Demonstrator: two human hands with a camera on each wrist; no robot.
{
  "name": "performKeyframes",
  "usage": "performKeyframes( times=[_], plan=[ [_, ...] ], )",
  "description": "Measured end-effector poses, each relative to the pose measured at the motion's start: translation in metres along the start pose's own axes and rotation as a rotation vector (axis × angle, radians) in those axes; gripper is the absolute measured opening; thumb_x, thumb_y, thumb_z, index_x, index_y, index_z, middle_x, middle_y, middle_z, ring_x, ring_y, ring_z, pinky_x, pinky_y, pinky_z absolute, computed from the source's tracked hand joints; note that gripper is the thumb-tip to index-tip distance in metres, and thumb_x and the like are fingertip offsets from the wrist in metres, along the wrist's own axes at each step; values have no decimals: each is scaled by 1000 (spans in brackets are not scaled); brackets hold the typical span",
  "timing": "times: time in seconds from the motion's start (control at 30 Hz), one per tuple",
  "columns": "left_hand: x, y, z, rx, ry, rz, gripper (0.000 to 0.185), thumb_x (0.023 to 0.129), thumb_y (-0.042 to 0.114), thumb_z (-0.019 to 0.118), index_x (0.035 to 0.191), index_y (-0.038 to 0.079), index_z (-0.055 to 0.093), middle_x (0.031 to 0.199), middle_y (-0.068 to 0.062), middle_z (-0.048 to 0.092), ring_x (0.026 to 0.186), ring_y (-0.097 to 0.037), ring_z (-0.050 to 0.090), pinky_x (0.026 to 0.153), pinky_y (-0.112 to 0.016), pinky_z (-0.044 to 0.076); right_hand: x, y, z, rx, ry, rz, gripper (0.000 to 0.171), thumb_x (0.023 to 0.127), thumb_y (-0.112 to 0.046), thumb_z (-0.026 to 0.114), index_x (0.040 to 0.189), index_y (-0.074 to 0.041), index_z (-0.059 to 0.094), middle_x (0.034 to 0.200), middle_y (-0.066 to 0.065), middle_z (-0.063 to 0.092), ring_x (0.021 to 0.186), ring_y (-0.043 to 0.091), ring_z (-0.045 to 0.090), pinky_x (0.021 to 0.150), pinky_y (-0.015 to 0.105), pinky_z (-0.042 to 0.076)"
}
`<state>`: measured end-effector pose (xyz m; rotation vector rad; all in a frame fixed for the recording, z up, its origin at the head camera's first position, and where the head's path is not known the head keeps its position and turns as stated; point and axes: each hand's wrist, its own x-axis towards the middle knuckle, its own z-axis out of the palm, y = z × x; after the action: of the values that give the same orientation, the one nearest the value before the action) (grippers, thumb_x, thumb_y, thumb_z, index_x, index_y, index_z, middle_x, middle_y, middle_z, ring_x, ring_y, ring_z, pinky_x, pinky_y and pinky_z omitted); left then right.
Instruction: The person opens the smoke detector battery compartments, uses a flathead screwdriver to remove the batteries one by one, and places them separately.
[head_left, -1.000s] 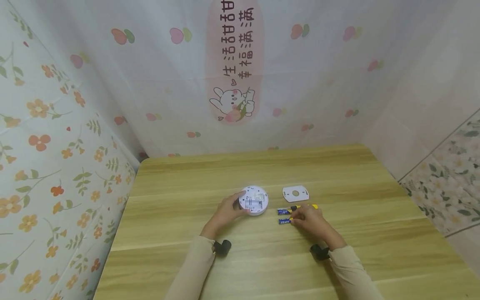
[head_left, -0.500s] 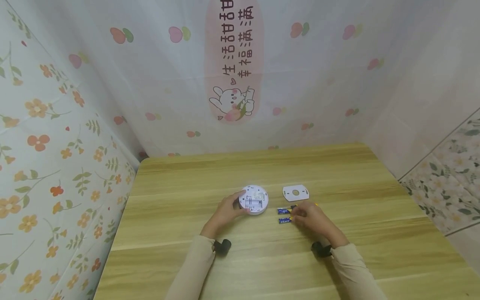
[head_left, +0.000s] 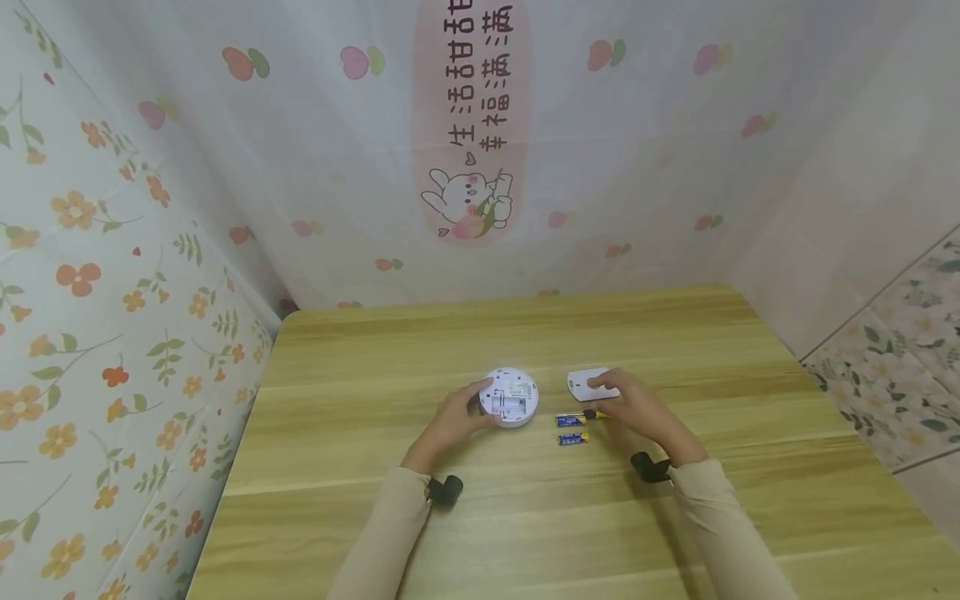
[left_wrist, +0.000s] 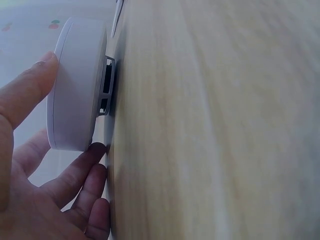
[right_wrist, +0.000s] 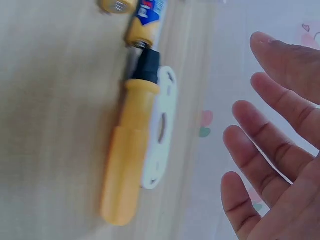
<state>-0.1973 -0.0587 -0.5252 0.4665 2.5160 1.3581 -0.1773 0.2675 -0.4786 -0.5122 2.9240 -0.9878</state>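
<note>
A round white smoke detector (head_left: 517, 387) sits on the table with its battery compartment facing up. My left hand (head_left: 452, 418) grips its left side, thumb and fingers around the edge. In the left wrist view, the slotted vent part of the detector (left_wrist: 80, 85) faces the tabletop. My right hand (head_left: 639, 407) hovers over the right end of a white mounting plate (head_left: 582, 385), fingers spread and holding nothing. Below that hand lies a screwdriver with a yellow handle (right_wrist: 125, 155). Two blue-and-yellow batteries (head_left: 572, 438) lie left of the right hand.
The wood-grain table (head_left: 360, 358) runs back to a printed curtain (head_left: 315, 150). A flowered cloth (head_left: 112, 333) hangs along the left side. Black camera mounts (head_left: 446, 492) sit on both wrists.
My right hand has let go of the nearer battery, leaving it on the table, and has moved up and right over the mounting plate. The left hand stays on the smoke detector.
</note>
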Motion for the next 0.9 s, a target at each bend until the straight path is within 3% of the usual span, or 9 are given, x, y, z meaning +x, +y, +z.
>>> performKeyframes(
  times=[0.37, 0.9],
  plan=[
    [2, -1, 1, -5, 11, 0, 75, 79, 33, 78, 145, 18, 45, 149, -14, 44, 141, -35, 36, 118, -49, 25, 24, 2, -10, -50, -111, 46, 38, 90, -10, 65, 125, 4, 58, 129, 28, 54, 120, 47, 49, 100, 62, 40],
    [2, -3, 1, -32, 6, -21, 75, 79, 35, 78, 145, 22, 44, 150, -12, 43, 142, -34, 35, 118, -50, 24, 49, 14, -11, -229, -271, 62, 46, 89, -17, 66, 131, -2, 55, 137, 26, 50, 126, 48, 44, 100, 67, 29]
  ],
)
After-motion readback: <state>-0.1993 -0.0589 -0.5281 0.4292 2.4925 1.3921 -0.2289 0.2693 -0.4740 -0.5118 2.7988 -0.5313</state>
